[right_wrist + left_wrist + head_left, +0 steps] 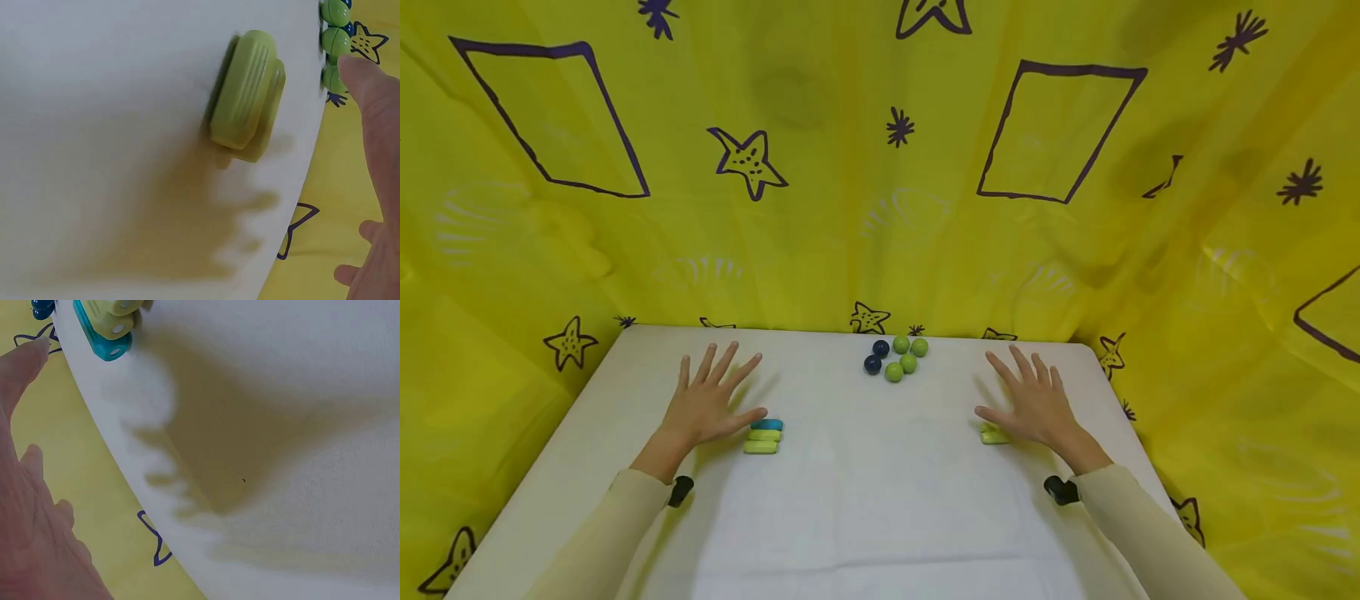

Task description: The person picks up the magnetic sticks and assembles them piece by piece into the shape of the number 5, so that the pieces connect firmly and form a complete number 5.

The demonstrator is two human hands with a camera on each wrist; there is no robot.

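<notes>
- The left hand hovers palm down over the left side of the worktop, its fingers spread wide, thumb out to the right, with only air between them.
- The right hand hovers over the right side in much the same pose, fingers straight and well apart, thumb pointing left, likewise holding nothing.
- Both hands cast shadows on the worktop.
- Just beside the left thumb lie a blue block and, on its near side, two green blocks, close together in a row; the left wrist view shows the thumb apart from them.
- Under the right thumb lie two more blocks, both green and side by side; the head view has them partly hidden, the right wrist view shows the thumb clear of them.
- At the far edge, between the hands, sit two dark blue balls on the left and four green balls to their right.
- A yellow cloth hangs beyond.
</notes>
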